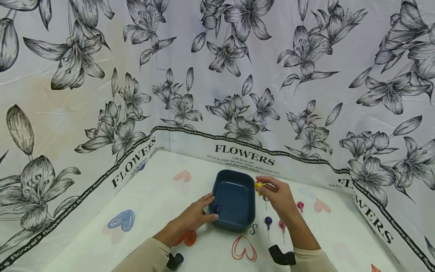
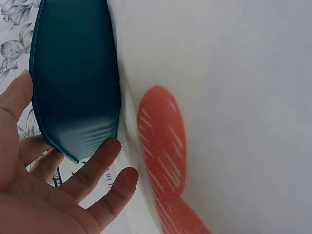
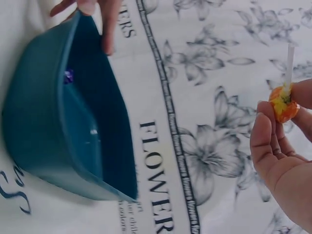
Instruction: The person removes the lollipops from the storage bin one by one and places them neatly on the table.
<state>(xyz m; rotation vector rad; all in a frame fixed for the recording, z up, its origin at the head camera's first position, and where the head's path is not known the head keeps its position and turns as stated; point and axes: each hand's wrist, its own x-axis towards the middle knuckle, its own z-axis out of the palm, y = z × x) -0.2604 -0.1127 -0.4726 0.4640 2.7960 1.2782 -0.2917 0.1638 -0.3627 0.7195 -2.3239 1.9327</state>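
A dark blue rectangular container [image 1: 234, 226] stands on the white cloth, and a purple lollipop [image 1: 217, 208] lies inside it near the left wall. My left hand [image 1: 193, 215] rests against the container's left side, its thumb at the rim and its fingers spread loosely along the outside. To the right of the container, my right hand [image 1: 280, 196] pinches a lollipop [image 3: 284, 105] in an orange and yellow wrapper, its pale stick pointing up in the right wrist view. Below that hand lie a purple lollipop [image 1: 268, 221] and a pink lollipop [image 1: 282, 225].
Another pink lollipop [image 1: 300, 205] lies to the right of my right wrist, and a dark-wrapped lollipop [image 1: 266, 199] is partly hidden by the right hand. Flower-printed cloth walls [image 1: 238, 94] enclose the back and sides. Black devices [image 1: 282, 257] show by both wrists.
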